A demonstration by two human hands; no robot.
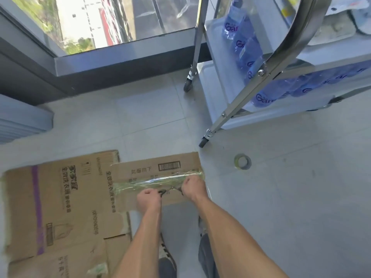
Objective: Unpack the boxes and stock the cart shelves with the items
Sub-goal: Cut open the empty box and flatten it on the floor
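Note:
A sealed cardboard box [156, 168] stands on the floor in front of me, its top seam covered with wrinkled clear tape [160, 180]. Both fists are at the near end of that seam. My left hand [148, 199] is curled round a dark loop that looks like a scissors handle [163, 192]. My right hand [193, 186] grips the other dark end at the tape. The metal cart [267, 73] stands at the upper right, and blue bottles [244, 47] lie on its shelves.
A flattened cardboard box [60, 207] lies on the floor to the left. A tape roll [243, 161] lies on the tiles to the right of the box. The cart's near caster [203, 141] is just beyond the box. A window wall runs along the back.

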